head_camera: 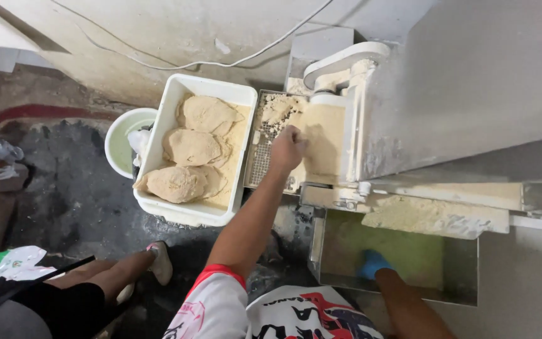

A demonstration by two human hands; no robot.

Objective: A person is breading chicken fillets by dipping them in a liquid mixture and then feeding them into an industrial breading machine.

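Head view: I look straight down past my own white shirt with red and black print (308, 320) at a flour-dusted grey dough machine (472, 88) standing by a pale wall.
Right hand: my right hand (371, 263), in a blue glove, reaches down into the rectangular metal catch tray (459, 276) at the machine's foot; its grip is hidden by the tray wall and the angle, so I cannot tell whether it is clenched or released.
Ledge above it: crumbly pale dough (421, 216) lies along the machine's flat metal ledge, just over that tray.
Left hand: my bare left hand (288, 149) stretches forward over the machine's feed end, fingers curled and pressing on the flat tan sheet of dough (324, 141); its grip looks half closed on the dough's edge.
Dough sheet: it lies on the feed chute, touching the white roller housing (340, 66), with loose dough crumbs (277, 110) on the wire grid (258, 160) just beside my left hand.
Tub: the white rectangular plastic tub (164, 119) sits on the dark floor left of the grid, holding three rounded tan dough lumps (189, 147).
Bucket: a round white bucket (120, 135) stands touching the tub's far left side.
Other person: a bare leg and pale shoe (160, 263) rest on the floor at lower left.
Wall: a thin white cable (177, 63) trails across it.
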